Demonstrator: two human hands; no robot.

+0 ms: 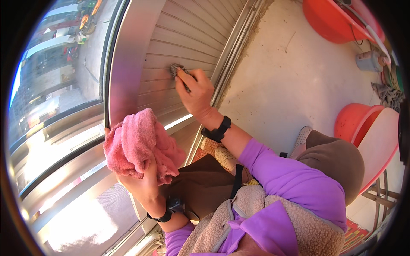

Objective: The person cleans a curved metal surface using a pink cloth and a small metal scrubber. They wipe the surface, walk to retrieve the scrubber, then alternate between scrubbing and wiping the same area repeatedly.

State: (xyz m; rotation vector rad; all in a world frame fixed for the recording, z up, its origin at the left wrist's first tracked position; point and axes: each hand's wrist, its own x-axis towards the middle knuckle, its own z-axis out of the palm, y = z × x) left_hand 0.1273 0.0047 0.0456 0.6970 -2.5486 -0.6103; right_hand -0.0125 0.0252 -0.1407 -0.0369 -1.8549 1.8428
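Note:
My right hand [195, 91] grips a dark metal scouring pad [178, 68] and holds it against the ribbed metal door panel [179, 51]. Lower left, a crumpled pink terry cloth [141, 144] is bunched in my left hand [144, 185], beside the metal frame [128, 57] of the glass. The cloth covers part of the left fingers. Both wrists wear black bands.
Glass panes [61, 73] lie at the left, with vehicles outside. A metal track [227, 48] borders the light floor [269, 76]. Red basins [333, 22] [347, 123], a bluish container [368, 61] and a dark rag [387, 94] are at the right.

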